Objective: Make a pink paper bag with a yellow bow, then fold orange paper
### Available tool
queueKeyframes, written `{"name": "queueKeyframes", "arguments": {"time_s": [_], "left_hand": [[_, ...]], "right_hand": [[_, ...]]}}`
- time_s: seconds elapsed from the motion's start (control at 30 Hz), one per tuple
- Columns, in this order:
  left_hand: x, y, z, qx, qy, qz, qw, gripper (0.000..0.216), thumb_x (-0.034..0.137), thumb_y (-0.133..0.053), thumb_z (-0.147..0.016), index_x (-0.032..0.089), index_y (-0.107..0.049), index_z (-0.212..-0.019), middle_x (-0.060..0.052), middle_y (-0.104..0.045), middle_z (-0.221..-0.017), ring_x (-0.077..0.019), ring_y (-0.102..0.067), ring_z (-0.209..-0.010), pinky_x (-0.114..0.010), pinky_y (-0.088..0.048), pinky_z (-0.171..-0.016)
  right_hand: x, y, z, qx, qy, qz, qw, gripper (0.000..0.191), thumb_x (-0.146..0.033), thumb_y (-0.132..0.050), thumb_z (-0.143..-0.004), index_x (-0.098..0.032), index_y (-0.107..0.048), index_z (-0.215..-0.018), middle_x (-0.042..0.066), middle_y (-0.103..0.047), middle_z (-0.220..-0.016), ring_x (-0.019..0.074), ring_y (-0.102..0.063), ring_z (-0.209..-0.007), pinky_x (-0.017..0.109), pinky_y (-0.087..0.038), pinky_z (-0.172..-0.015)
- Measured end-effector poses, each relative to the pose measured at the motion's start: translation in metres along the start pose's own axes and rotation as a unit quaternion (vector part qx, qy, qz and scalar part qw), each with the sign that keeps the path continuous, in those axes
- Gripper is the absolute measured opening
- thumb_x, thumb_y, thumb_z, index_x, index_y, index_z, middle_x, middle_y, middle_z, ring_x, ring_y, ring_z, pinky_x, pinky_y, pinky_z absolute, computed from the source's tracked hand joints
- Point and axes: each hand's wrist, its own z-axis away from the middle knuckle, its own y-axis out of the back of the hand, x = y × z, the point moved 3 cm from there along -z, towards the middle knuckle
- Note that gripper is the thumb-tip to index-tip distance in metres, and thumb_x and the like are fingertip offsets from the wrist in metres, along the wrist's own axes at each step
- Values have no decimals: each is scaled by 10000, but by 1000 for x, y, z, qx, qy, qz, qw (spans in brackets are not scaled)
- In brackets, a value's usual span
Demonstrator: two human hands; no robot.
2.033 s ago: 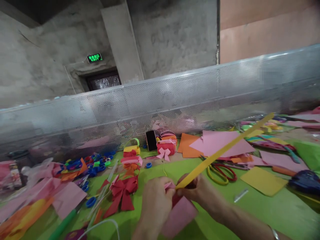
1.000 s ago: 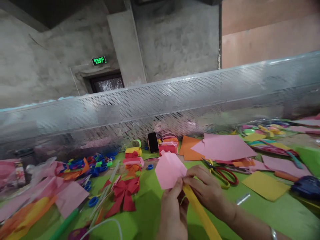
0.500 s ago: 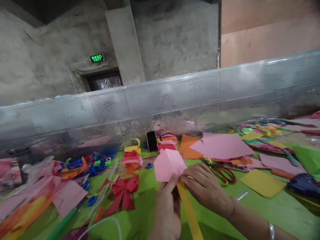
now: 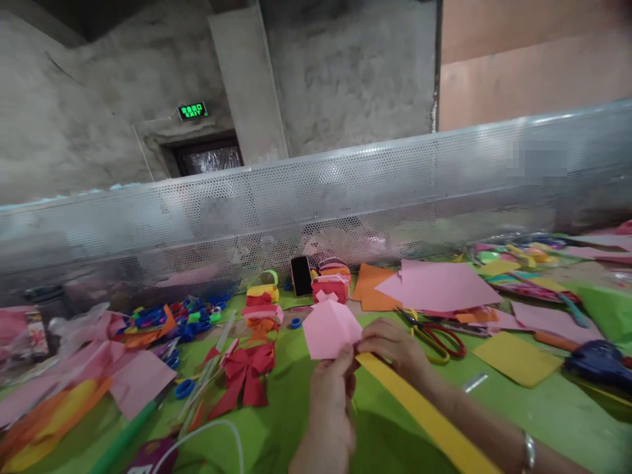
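My left hand (image 4: 330, 401) pinches the lower edge of a folded pink paper piece (image 4: 328, 328), held up above the green table (image 4: 533, 408). My right hand (image 4: 395, 347) is closed on the same spot, where a long yellow paper strip (image 4: 424, 415) meets the pink piece. The strip runs from my fingers down to the lower right, over my right forearm. Both hands touch at the join.
Red and yellow scissors (image 4: 434, 336) lie just right of my hands. A red paper bow (image 4: 244, 375), small paper baskets (image 4: 261, 293), a black phone (image 4: 301, 275), pink and orange sheets (image 4: 434, 286) and blue rings (image 4: 185, 388) lie about. A perforated metal screen (image 4: 345, 197) closes the far edge.
The pink piece was turned up from below my hands to stand above them. The yellow strip swung from pointing up right to trailing down to the lower right.
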Motion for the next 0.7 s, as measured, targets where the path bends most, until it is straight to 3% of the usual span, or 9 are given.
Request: {"name": "queueKeyframes", "arguments": {"time_s": [0.07,0.13,0.2,0.37,0.57,0.7], "left_hand": [[0,2,-3,-5,-21,-20,1000,226,217,-835,-514,116,-679,-642,-11,-661,-580,-69,-567,-524,-160,-330,-478],[0,4,-5,-7,-41,-40,998,276,270,-849,-469,118,-688,-635,-21,-664,-583,-87,-577,-550,-172,-326,-491],[1,6,-7,-7,-67,-59,996,292,307,-844,-459,124,-698,-634,-23,-666,-591,-96,-573,-566,-186,-336,-516],[2,4,-11,-20,-134,-105,985,285,363,-822,-462,130,-697,-569,-18,-628,-529,-137,-553,-567,-243,-379,-573],[2,-2,-8,-76,-219,-259,938,247,360,-720,-591,146,-710,-713,-51,-697,-688,-160,-561,-619,-263,-400,-606],[9,-3,-6,-96,-237,-305,917,217,340,-648,-631,155,-707,-727,-52,-694,-684,-162,-553,-613,-265,-400,-601]], "right_hand": [[9,-4,3,-1,-114,-89,989,204,-319,-560,-869,-200,-663,-739,40,-636,-758,168,-585,-716,278,-459,-646],[15,-10,7,-10,-237,-158,959,163,-310,-618,-798,-196,-661,-691,31,-628,-723,176,-581,-697,286,-458,-645],[17,-14,10,-16,-308,-198,930,152,-311,-635,-749,-185,-651,-666,21,-621,-670,172,-560,-646,285,-445,-613],[19,-19,13,2,-358,-236,903,227,-383,-639,-720,-172,-594,-651,2,-592,-617,149,-526,-582,268,-421,-556],[24,-19,14,84,-445,-352,819,401,-413,-819,-499,-180,-553,-688,-47,-519,-612,111,-475,-572,239,-408,-555],[29,-20,15,77,-454,-355,813,442,-465,-828,-453,-172,-580,-672,-39,-514,-582,123,-480,-567,261,-421,-556]]}}
